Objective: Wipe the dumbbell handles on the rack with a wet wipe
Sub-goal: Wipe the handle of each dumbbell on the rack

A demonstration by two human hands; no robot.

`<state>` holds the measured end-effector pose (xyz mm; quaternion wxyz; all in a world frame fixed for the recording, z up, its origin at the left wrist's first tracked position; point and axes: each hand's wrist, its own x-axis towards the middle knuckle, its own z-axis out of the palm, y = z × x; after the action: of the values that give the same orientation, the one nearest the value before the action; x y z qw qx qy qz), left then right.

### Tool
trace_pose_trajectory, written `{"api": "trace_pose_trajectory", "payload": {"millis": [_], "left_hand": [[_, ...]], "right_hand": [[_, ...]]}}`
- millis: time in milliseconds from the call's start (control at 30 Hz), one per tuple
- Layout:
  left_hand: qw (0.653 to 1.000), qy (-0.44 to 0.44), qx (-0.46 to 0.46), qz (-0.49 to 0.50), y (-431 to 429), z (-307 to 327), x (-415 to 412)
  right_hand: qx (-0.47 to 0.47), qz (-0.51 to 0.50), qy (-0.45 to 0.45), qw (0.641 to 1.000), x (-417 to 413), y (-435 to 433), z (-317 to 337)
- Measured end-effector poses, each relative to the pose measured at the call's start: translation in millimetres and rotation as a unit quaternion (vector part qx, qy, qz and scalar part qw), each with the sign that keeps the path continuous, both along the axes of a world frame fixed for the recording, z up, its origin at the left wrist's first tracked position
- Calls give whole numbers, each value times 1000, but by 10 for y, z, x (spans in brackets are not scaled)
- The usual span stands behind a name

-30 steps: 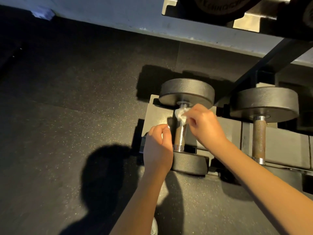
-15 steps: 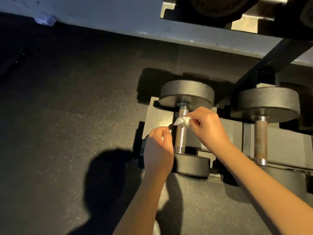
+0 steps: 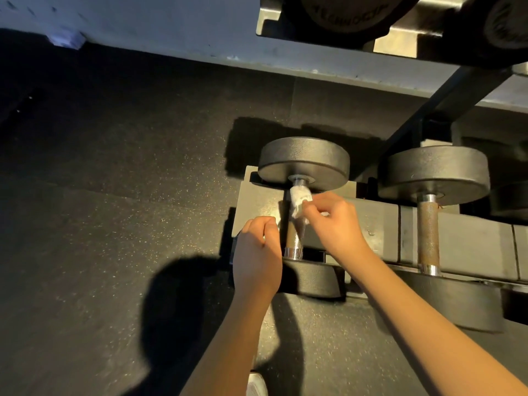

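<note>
A black dumbbell (image 3: 303, 160) lies on the low rack (image 3: 371, 224), its chrome handle (image 3: 294, 238) pointing toward me. My right hand (image 3: 334, 224) pinches a white wet wipe (image 3: 298, 200) against the upper part of that handle, just below the far weight. My left hand (image 3: 257, 252) hovers with curled fingers to the left of the handle's near end; whether it touches the handle I cannot tell. A second dumbbell (image 3: 437, 172) with a rusty brown handle (image 3: 427, 232) lies to the right.
An upper rack shelf (image 3: 400, 44) with more dumbbells overhangs the top right, held by a diagonal black strut (image 3: 434, 110). Dark speckled rubber floor (image 3: 114, 195) spreads to the left. A white shoe tip (image 3: 255, 384) shows at the bottom.
My right hand has slid the wipe back up the handle toward the far weight, after moving it down half a second ago. My left hand has stayed beside the handle.
</note>
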<state>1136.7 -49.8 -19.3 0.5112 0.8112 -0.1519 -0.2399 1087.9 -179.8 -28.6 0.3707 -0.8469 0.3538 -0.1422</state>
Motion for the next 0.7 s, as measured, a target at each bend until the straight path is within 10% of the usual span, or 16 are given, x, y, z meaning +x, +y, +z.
{"api": "trace_pose_trajectory", "payload": {"millis": [367,700], "left_hand": [[1000,20,5,-1,-11,1,2],[1000,23,3,6,-8,15,-1]], "right_hand": [[1,-138,-38,990,203,-47,-30],[-16,-45,-1,999,46,-54,111]]}}
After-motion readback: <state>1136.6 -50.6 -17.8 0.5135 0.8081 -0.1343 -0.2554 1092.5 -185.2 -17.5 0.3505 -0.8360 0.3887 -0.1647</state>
